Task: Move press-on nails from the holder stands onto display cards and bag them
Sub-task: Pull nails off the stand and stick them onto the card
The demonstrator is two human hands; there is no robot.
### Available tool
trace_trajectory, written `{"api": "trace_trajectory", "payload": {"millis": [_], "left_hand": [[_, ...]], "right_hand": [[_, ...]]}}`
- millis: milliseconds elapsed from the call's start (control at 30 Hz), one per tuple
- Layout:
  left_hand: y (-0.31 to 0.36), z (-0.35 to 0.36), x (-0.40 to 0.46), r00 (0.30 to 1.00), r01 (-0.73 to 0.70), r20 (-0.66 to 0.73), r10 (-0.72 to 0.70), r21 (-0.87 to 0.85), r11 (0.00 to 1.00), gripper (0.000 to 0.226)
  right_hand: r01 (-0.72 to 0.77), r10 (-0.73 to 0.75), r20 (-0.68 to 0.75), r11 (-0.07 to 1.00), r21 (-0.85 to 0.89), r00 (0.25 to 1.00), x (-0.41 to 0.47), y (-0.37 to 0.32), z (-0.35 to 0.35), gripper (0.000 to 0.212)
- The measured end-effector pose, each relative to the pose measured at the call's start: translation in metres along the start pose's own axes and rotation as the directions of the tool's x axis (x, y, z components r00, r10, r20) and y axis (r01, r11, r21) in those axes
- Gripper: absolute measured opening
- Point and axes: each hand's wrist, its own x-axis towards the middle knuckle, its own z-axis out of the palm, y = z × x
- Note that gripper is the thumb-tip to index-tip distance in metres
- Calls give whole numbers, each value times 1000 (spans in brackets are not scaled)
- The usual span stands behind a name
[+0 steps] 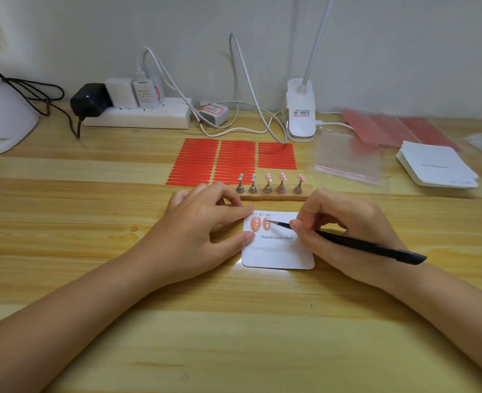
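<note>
Left hand (202, 222) rests on the wooden table (234, 321), fingers straight, index and thumb tips pressing the left edge of the white display card (279, 252) (printed "Handmade Nail"). Right hand (344, 231) pinches black tweezers (356, 243), tip touching the second of two pink nails on the card (261, 224). Just behind the card, a wooden holder base (273, 194) carries five metal stands: two left ones bare, three right ones each topped with a pink nail (282, 177). Red adhesive strips (220, 161) lie behind; clear bags (347, 157) and a card stack (437, 167) to the right.
</note>
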Motion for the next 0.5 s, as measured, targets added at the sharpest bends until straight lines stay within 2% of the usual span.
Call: {"api": "trace_trajectory", "payload": {"millis": [200,500], "left_hand": [[-1,1,0,1000,1,-1,-1,-4,1000,60],[-1,1,1,1000,-1,-7,1,-12,1000,59]], "right_hand": [[74,-72,55,996,-41,996,1,2,-3,16],[14,-14,-5,1000,7,1000,-2,1,0,14]]}}
